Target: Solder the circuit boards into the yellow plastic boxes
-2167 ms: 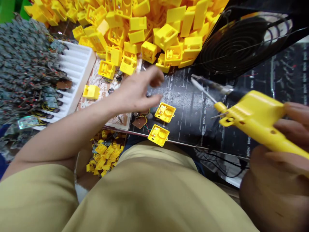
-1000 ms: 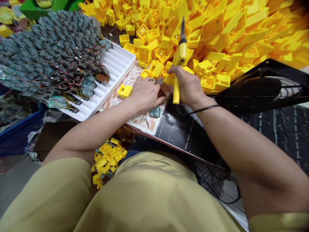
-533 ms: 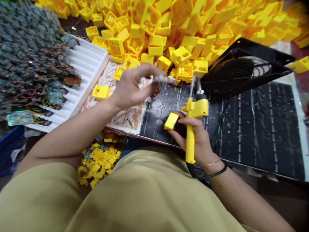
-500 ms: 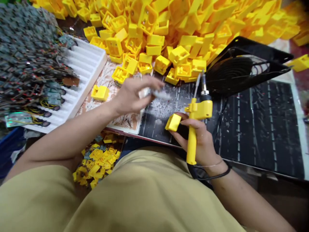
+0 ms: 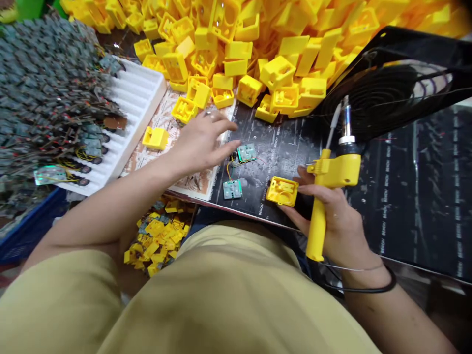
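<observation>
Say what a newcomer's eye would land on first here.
Probably the big heap of yellow plastic cases across the top of the view. Next, the yellow soldering gun in the right hand, right of centre, its tip pointing away from the body. Then the dense mass of grey-green circuit boards at far left, on a ridged white tray.

Black mat (image 5: 400, 196), repeated white lettering (image 5: 384, 216), apparently "BENCH"

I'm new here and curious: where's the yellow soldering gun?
In the head view, the yellow soldering gun is right of centre, in the right hand, beside an open yellow case.
</observation>
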Demonstrator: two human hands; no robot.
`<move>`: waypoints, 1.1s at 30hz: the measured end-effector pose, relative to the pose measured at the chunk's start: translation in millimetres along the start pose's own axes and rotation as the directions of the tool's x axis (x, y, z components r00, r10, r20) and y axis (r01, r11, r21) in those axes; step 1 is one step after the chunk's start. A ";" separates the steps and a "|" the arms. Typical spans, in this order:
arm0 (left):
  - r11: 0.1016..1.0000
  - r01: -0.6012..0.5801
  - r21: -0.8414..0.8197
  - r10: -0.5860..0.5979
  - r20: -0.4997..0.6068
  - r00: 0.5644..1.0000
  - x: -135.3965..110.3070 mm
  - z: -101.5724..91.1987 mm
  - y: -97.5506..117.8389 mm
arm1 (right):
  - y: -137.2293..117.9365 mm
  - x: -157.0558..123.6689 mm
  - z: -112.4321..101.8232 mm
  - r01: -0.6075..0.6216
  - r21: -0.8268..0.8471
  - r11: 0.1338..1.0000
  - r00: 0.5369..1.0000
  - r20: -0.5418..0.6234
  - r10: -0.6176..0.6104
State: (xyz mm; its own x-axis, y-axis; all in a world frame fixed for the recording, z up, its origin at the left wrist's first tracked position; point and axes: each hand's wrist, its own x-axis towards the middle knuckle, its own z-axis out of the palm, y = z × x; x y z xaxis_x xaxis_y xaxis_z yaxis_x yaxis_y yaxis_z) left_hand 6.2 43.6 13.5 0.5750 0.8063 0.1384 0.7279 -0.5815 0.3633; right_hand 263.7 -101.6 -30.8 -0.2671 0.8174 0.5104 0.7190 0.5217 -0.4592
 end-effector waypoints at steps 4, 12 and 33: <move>0.997 0.016 0.076 -0.027 0.146 0.989 29.4 13.5 19.0 | -14.7 9.6 9.4 -0.010 0.051 0.999 0.997 -0.081 0.014; 0.652 0.265 -0.710 -0.348 0.030 0.937 -2.4 8.8 -5.7 | -32.8 41.5 32.9 0.082 -0.100 0.992 0.989 -0.114 -0.093; 0.998 -0.052 0.022 0.055 -0.181 0.982 -48.6 -3.0 2.3 | -41.0 51.4 43.8 0.014 0.083 0.996 1.000 -0.013 -0.013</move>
State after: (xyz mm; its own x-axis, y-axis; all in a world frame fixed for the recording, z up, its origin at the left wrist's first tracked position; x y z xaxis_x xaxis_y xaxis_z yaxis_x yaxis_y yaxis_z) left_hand -21.2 3.3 10.4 0.5372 0.7795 0.3223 0.7053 -0.6247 0.3352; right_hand 192.4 -70.2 -17.5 -0.2681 0.8074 0.5256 0.6592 0.5516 -0.5110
